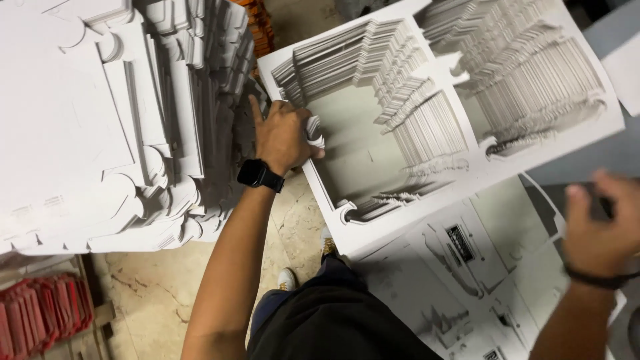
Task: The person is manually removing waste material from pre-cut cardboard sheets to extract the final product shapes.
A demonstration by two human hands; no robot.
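Note:
My left hand (283, 133), with a black watch on its wrist, grips the left edge of a thick stack of white die-cut cardboard sheets (467, 180) whose cut-out windows show the stepped layers below. My right hand (600, 223), blurred and with a dark band on the wrist, is at the right edge of the frame beside the stack's lower right corner, above printed grey and white sheets (460, 267). Whether it holds anything is unclear.
A tall heap of punched-out white carton blanks (100, 120) fills the left. Red printed blanks (40, 313) sit in a rack at the bottom left, and orange ones (257, 20) at the top. Beige marble floor (153, 287) and my shoes (287, 279) show between.

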